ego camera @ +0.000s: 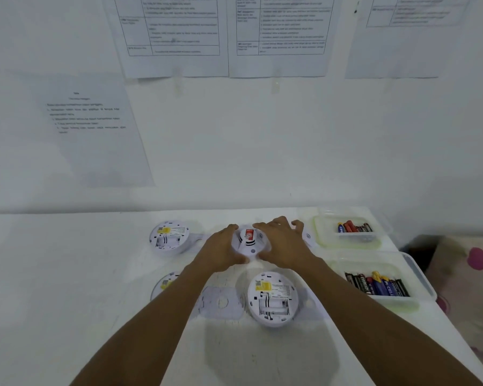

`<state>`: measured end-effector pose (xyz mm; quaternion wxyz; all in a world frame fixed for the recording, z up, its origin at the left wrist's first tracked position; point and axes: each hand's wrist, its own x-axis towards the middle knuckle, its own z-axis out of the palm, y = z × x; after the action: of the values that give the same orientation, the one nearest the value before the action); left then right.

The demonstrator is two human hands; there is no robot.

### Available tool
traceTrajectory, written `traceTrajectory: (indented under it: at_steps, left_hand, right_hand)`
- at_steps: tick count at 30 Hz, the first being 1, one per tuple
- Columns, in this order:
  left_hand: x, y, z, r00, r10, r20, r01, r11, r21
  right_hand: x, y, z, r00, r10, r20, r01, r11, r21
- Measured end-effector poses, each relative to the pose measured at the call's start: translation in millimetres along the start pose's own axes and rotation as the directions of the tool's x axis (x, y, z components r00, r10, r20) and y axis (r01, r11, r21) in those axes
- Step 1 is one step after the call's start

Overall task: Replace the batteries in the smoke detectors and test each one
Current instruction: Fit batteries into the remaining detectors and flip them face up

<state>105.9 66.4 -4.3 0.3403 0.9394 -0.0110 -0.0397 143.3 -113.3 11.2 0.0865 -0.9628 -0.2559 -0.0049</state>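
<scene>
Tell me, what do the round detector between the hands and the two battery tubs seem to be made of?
The detector looks like white moulded plastic, matte, judging by its smooth shell and slotted vents. The far tub and the near tub look like clear, slightly glossy plastic: the batteries show through their walls.

You are working at a prepared test station in a plain indoor room. A white counter (53, 274) stands against a white wall (290, 149). Printed sheets (173, 37) with tables and numbered steps are taped to that wall. Smoke detectors (272, 298) lie in rows on the counter. Two clear tubs (420, 275) at its right edge hold loose batteries (379, 284).
</scene>
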Motion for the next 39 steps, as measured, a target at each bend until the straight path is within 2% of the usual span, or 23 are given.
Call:
traceTrajectory:
  at_steps: [6, 12, 16, 20, 23, 25, 28, 30, 32, 33, 36, 37, 39]
  left_hand:
    - [2.6, -4.8, 7.7, 0.996, 0.064, -0.057, -0.066, 0.998, -0.021]
    - [5.4, -4.7, 9.8, 0.992, 0.102, -0.070, -0.100, 0.994, 0.031]
    - [6.6, -14.6, -2.7, 0.985, 0.148, -0.084, -0.126, 0.968, 0.218]
    - [-3.9, -46.1, -37.8, 0.970, 0.063, -0.237, 0.032, 0.926, 0.377]
    - [-20.5, -81.0, -61.3, 0.932, -0.131, -0.337, 0.239, 0.922, 0.304]
    - [-28.8, -101.8, -70.3, 0.917, -0.224, -0.329, 0.298, 0.934, 0.198]
    - [-34.5, -116.5, -75.1, 0.926, -0.175, -0.335, 0.178, 0.984, -0.022]
    - [-37.4, -108.4, -73.7, 0.928, -0.107, -0.358, 0.092, 0.994, -0.058]
    - [-38.6, -91.6, -68.7, 0.930, 0.002, -0.367, -0.022, 0.998, -0.050]
    - [-39.2, -82.0, -65.7, 0.926, 0.059, -0.374, -0.080, 0.996, -0.041]
    - [-37.2, -57.2, -54.3, 0.910, 0.190, -0.369, -0.215, 0.976, -0.027]
    - [-36.4, -51.0, -50.4, 0.911, 0.207, -0.357, -0.240, 0.970, -0.050]
    - [-35.6, -39.7, -43.8, 0.924, 0.180, -0.339, -0.254, 0.948, -0.190]
  right_hand:
    - [1.4, 8.1, 6.8, 0.998, 0.030, -0.048, -0.029, 0.999, 0.033]
    - [-0.8, 12.5, 10.3, 0.998, 0.029, -0.056, -0.027, 0.999, 0.044]
    - [-1.1, 10.6, 5.0, 0.998, 0.029, -0.058, -0.025, 0.997, 0.068]
    - [2.3, -0.2, 2.9, 0.992, -0.013, -0.128, 0.031, 0.989, 0.145]
    - [5.2, -17.5, 4.5, 0.980, -0.036, -0.196, 0.081, 0.971, 0.226]
    - [7.3, -31.7, 8.3, 0.974, -0.062, -0.219, 0.124, 0.952, 0.280]
    - [9.1, -52.4, 15.0, 0.966, -0.110, -0.234, 0.193, 0.910, 0.367]
    - [10.1, -66.3, 15.0, 0.973, -0.097, -0.208, 0.183, 0.877, 0.445]
    - [11.9, -77.9, 9.4, 0.987, 0.006, -0.159, 0.088, 0.810, 0.580]
    - [12.9, -83.0, 5.9, 0.989, 0.074, -0.126, 0.029, 0.745, 0.667]
    - [12.9, -87.6, -4.9, 0.977, 0.215, -0.015, -0.086, 0.453, 0.887]
    - [11.0, -85.3, -9.1, 0.972, 0.236, 0.018, -0.105, 0.362, 0.926]
    - [5.4, -76.0, -16.5, 0.965, 0.255, 0.058, -0.125, 0.256, 0.959]
